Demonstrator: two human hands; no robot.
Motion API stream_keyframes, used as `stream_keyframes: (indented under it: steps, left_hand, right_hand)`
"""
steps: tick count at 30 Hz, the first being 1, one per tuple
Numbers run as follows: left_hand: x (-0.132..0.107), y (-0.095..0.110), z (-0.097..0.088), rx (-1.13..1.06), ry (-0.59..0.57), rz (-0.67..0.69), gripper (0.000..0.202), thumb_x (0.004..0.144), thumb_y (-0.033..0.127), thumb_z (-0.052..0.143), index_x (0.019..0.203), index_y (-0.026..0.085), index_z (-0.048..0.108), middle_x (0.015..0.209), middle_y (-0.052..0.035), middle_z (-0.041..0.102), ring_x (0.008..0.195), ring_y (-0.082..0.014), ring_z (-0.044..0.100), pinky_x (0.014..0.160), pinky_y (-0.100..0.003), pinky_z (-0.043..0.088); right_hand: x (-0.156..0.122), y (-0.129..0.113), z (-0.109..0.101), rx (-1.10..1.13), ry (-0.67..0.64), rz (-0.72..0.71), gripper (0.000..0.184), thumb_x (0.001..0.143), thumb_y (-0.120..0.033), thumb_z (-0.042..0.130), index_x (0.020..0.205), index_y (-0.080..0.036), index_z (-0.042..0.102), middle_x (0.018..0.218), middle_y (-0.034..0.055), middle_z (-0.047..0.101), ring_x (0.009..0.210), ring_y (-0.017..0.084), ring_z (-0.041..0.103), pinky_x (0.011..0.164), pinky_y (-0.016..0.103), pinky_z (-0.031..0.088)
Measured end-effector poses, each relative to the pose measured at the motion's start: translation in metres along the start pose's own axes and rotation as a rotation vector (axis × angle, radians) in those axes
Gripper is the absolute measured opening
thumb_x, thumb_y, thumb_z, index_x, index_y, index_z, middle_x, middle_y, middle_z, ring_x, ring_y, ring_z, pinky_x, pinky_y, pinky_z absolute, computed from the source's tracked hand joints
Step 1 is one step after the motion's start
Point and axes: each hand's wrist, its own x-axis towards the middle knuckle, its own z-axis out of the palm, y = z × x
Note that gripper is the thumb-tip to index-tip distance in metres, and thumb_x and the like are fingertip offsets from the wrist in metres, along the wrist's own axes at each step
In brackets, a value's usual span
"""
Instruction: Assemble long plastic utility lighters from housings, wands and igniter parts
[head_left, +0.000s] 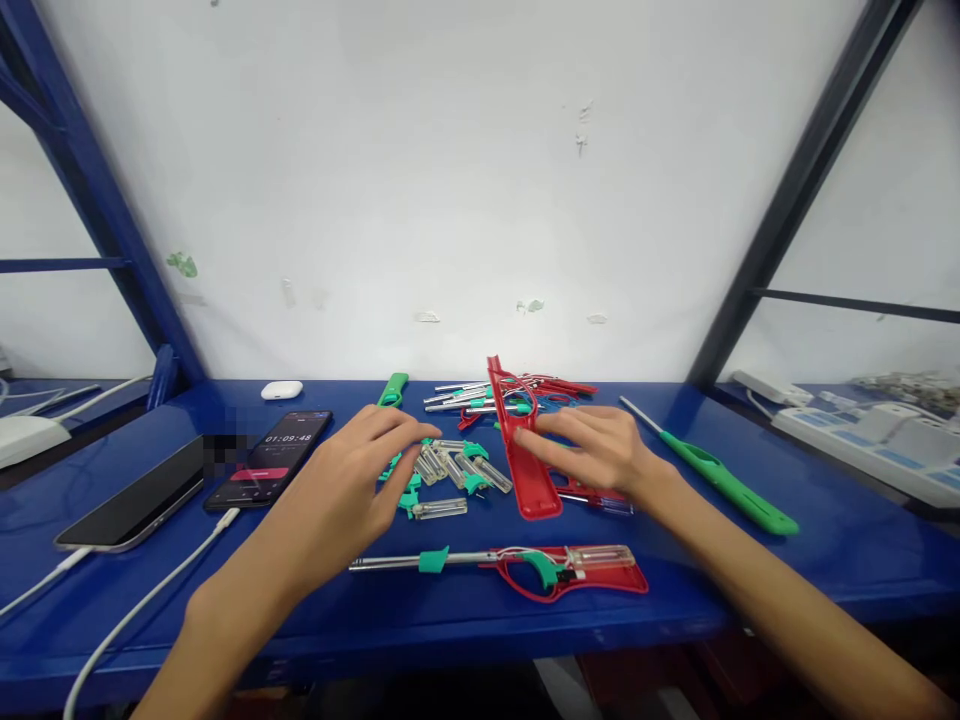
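Note:
My right hand [600,445] pinches a red plastic lighter casing half [534,480], which is tilted with its narrow end up and away. My left hand [367,460] is over the left side of a pile of clear fuel tanks [450,465] and small green triggers [409,490]. Its thumb and index finger are apart, close to a green piece. In front of both hands lies an opened lighter [540,570]: a red casing half with a metal tube, a green collar, a green trigger, wires and a clear tank set in it.
Behind the pile lie several metal lighter tubes [457,400] and red casing pieces [570,386]. A green lighter [727,485] rests at the right. Two phones [274,460] with white cables [150,600] and a white earbud case [282,390] are at the left. A white wall [450,200] stands behind.

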Motion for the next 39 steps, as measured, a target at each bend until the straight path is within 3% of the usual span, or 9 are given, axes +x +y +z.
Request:
stream_keyframes:
  steps: [5,10,15,19,23,26,30,35,39]
  left_hand:
    - [0.002,0.009,0.000,0.027,0.094,0.048,0.026,0.108,0.017,0.052,0.129,0.022,0.065,0.116,-0.0064,0.070,0.106,-0.0223,0.066,0.090,-0.039,0.055]
    - [0.003,0.014,0.006,0.015,0.116,0.024,0.042,0.107,0.018,0.055,0.148,0.026,0.054,0.132,-0.0086,0.065,0.115,-0.0222,0.067,0.097,-0.039,0.057]
    - [0.004,0.016,0.010,0.018,0.144,0.028,0.049,0.106,0.015,0.056,0.153,0.025,0.049,0.133,-0.0089,0.064,0.116,-0.0211,0.068,0.098,-0.036,0.058]
    - [0.004,0.015,0.011,0.017,0.164,0.061,0.038,0.106,0.015,0.057,0.143,0.023,0.057,0.130,-0.0084,0.065,0.114,-0.0203,0.068,0.098,-0.035,0.057]
    - [0.004,0.011,0.011,0.027,0.182,0.097,0.017,0.105,0.017,0.062,0.122,0.020,0.062,0.116,-0.0063,0.068,0.102,-0.0186,0.070,0.090,-0.032,0.057]
    - [0.002,0.006,0.010,0.103,0.169,0.146,0.011,0.106,0.017,0.059,0.117,0.020,0.061,0.110,-0.0050,0.069,0.093,-0.0177,0.070,0.082,-0.031,0.056]
    - [0.001,0.002,0.009,0.219,0.118,0.199,0.011,0.109,0.017,0.054,0.119,0.020,0.058,0.109,-0.0055,0.069,0.085,-0.0178,0.068,0.073,-0.031,0.053]
    - [0.001,0.004,0.005,0.270,0.064,0.191,0.010,0.110,0.019,0.049,0.119,0.020,0.055,0.106,-0.0053,0.068,0.082,-0.0191,0.067,0.068,-0.031,0.050]
    - [-0.001,0.009,0.002,0.320,0.052,0.187,0.014,0.110,0.014,0.047,0.119,0.021,0.055,0.107,-0.0052,0.069,0.083,-0.0198,0.068,0.067,-0.031,0.049]
  right_hand:
    - [0.014,-0.011,-0.007,0.000,0.088,-0.036,0.016,0.102,-0.010,0.060,0.100,-0.021,0.072,0.077,-0.0031,0.075,0.054,0.006,0.056,0.045,0.023,0.042]
    - [0.013,-0.014,-0.005,0.018,0.134,-0.035,0.012,0.098,-0.011,0.067,0.100,-0.022,0.072,0.076,-0.0045,0.074,0.052,0.006,0.053,0.043,0.023,0.040]
    - [0.016,-0.021,-0.005,0.039,0.167,-0.049,0.012,0.098,-0.012,0.067,0.097,-0.023,0.072,0.074,-0.0058,0.073,0.052,0.006,0.054,0.042,0.022,0.039]
    - [0.018,-0.025,-0.007,0.054,0.192,-0.063,0.014,0.097,-0.014,0.066,0.092,-0.026,0.073,0.076,-0.0058,0.074,0.056,0.006,0.059,0.043,0.020,0.040]
    - [0.018,-0.031,-0.009,0.090,0.162,-0.060,0.019,0.094,-0.015,0.069,0.088,-0.032,0.074,0.077,-0.0064,0.074,0.058,0.007,0.062,0.042,0.019,0.041]
    - [0.016,-0.036,-0.008,0.135,0.134,-0.042,0.019,0.091,-0.014,0.072,0.091,-0.033,0.076,0.080,-0.0056,0.075,0.057,0.008,0.061,0.042,0.020,0.040]
    - [0.012,-0.036,-0.006,0.212,0.137,0.050,0.017,0.098,-0.017,0.066,0.100,-0.032,0.074,0.084,-0.0040,0.076,0.059,0.008,0.063,0.047,0.019,0.045]
    - [0.012,-0.032,-0.011,0.293,0.173,0.294,0.018,0.106,-0.016,0.051,0.109,-0.026,0.067,0.085,0.0007,0.075,0.065,0.010,0.070,0.055,0.020,0.054]
    - [0.008,-0.040,-0.024,0.312,0.223,0.430,0.011,0.105,-0.021,0.056,0.109,-0.026,0.065,0.088,0.0037,0.077,0.069,0.014,0.074,0.056,0.024,0.059]
